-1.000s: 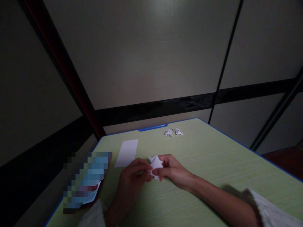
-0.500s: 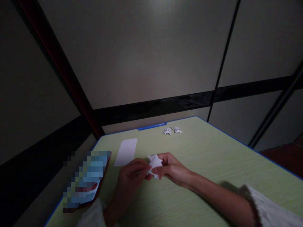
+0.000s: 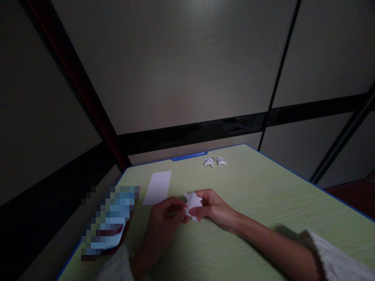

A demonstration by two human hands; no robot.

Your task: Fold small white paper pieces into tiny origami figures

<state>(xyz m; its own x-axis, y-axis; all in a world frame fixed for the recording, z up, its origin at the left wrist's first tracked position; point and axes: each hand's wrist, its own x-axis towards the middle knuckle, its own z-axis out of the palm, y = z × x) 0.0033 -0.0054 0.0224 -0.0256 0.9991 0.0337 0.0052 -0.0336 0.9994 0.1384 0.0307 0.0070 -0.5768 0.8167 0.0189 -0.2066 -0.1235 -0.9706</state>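
A white folded-paper figure [image 3: 193, 201] with pointed corners is held between my two hands, above the near middle of the table. My right hand [image 3: 213, 206] grips its right side, thumb on top and fingers behind. At its left edge my left hand [image 3: 170, 212] pinches a corner between thumb and fingertips. The fingers partly cover the figure's lower folds. Two small finished-looking origami figures, one on the left [image 3: 209, 162] and one on the right [image 3: 221, 160], sit side by side near the far edge.
White paper [image 3: 157, 187] lies flat on the left of the pale green table [image 3: 258, 187]. Nearer on the left is a tablet-like device [image 3: 113, 244] with a red edge, its screen blurred out. A blue handle [image 3: 190, 156] runs along the table's far edge, before a panelled wall.
My left thumb and fingers have shifted slightly on the figure's left corner. My right hand keeps its hold. The whole view has drifted a little.
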